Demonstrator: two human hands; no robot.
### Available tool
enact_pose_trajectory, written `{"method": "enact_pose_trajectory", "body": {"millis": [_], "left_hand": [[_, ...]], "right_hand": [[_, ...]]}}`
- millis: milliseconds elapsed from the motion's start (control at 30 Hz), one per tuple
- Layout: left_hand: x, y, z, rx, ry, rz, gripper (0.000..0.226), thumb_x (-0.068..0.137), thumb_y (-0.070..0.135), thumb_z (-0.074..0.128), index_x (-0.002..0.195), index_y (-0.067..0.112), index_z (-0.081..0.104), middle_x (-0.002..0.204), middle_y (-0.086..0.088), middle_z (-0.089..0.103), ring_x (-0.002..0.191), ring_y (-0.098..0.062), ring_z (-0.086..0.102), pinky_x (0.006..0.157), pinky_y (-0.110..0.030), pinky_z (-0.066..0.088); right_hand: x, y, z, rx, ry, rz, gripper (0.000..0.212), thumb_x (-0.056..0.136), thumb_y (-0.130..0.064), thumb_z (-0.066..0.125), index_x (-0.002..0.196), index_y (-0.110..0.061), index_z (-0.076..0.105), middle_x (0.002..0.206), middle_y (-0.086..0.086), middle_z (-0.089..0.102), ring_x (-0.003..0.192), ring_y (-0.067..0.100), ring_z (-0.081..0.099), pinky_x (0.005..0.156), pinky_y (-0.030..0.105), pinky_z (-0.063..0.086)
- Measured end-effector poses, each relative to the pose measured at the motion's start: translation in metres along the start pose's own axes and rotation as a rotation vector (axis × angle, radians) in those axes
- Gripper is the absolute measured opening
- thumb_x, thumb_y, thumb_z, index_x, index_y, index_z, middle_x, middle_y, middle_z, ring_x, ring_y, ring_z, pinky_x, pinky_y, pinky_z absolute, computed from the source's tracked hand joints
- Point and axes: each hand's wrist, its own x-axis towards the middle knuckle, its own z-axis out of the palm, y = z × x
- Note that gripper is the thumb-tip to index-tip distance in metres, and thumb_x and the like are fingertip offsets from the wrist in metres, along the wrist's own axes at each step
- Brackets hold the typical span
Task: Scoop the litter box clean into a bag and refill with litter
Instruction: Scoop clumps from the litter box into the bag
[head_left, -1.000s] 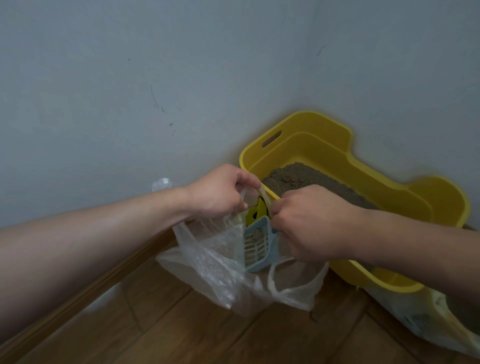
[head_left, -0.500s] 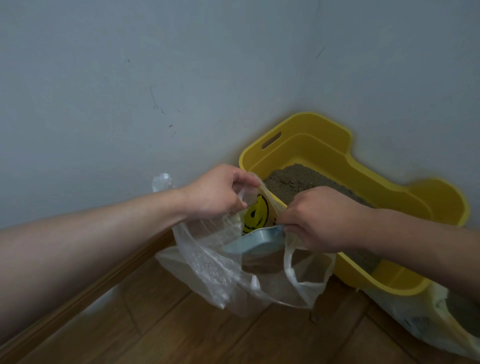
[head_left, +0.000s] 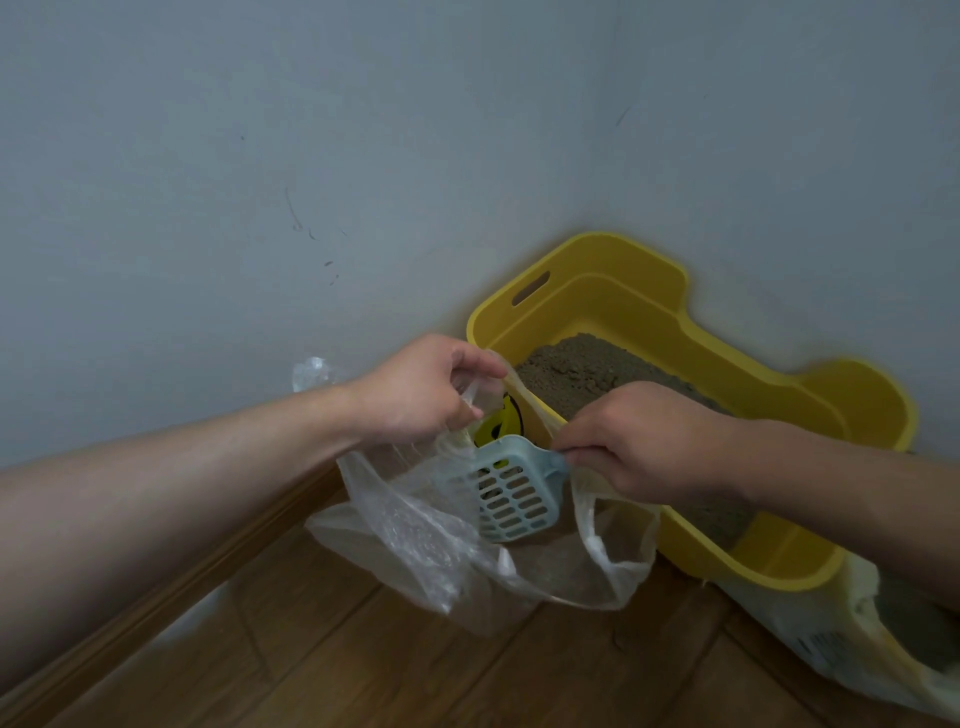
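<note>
Nearest the viewer, on the wooden plank floor (head_left: 363, 665), a pale printed sack (head_left: 831, 639) lies at lower right, its top tucked against the box's near corner; I take it for the refill supply. Just beyond, a thin clear plastic bag (head_left: 415, 540) sits on the boards with its mouth pulled open. A pale blue slotted plastic scoop (head_left: 511, 493) hangs inside that mouth, tilted, and no clump shows on its slots. By my judgement one scoopful has just been emptied and the cleaning stage is under way, with refilling not yet begun. The next move calls for lifting the scoop clear without snagging the film, then sweeping it back through the litter.

The left hand (head_left: 421, 389) pinches the bag's rim between curled fingers and thumb, holding it up. The right hand (head_left: 644, 441) is closed round the scoop's short handle. A strap of the bag runs up to its knuckles, and whether it grips that too is hidden.

Behind both stands the yellow plastic litter box (head_left: 623, 291), set into the corner of the grey walls (head_left: 260, 156) and holding grey-brown litter (head_left: 576, 364).
</note>
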Motion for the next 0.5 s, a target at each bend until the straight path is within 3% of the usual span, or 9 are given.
{"method": "enact_pose_trajectory", "body": {"millis": [167,300,367,500], "left_hand": [[-0.002,0.004,-0.001,0.084,0.011,0.006,0.055,0.081,-0.015,0.063,0.127,0.015,0.063,0.115,0.008,0.066,0.118,-0.007,0.061,0.096,-0.025,0.052],[-0.005,0.006,0.001,0.179,0.002,0.016,0.052,0.081,-0.014,0.060,0.124,0.015,0.064,0.117,-0.002,0.070,0.108,-0.015,0.067,0.092,-0.034,0.055],[-0.004,0.005,0.000,0.226,0.006,0.032,0.047,0.082,-0.008,0.065,0.123,0.017,0.065,0.101,-0.003,0.075,0.103,-0.019,0.069,0.089,-0.038,0.056],[-0.004,0.004,-0.006,0.270,0.054,0.022,0.041,0.081,-0.003,0.070,0.112,0.024,0.068,0.067,0.008,0.065,0.061,-0.002,0.062,0.064,-0.021,0.054]], "right_hand": [[-0.004,0.003,0.001,0.006,0.014,0.013,0.033,0.097,-0.038,0.039,0.105,-0.029,0.070,0.091,-0.010,0.070,0.082,0.011,0.062,0.070,0.034,0.051],[-0.007,0.006,0.005,0.012,0.041,0.010,0.031,0.094,-0.037,0.041,0.104,-0.029,0.069,0.088,-0.010,0.068,0.080,0.014,0.061,0.067,0.036,0.051],[-0.010,0.010,0.006,0.023,0.057,0.025,0.026,0.094,-0.035,0.045,0.105,-0.031,0.068,0.087,-0.008,0.064,0.080,0.015,0.059,0.067,0.038,0.051],[-0.014,0.014,0.010,0.048,0.086,0.065,0.019,0.094,-0.034,0.052,0.110,-0.033,0.062,0.095,-0.011,0.057,0.083,0.012,0.056,0.068,0.033,0.048]]}}
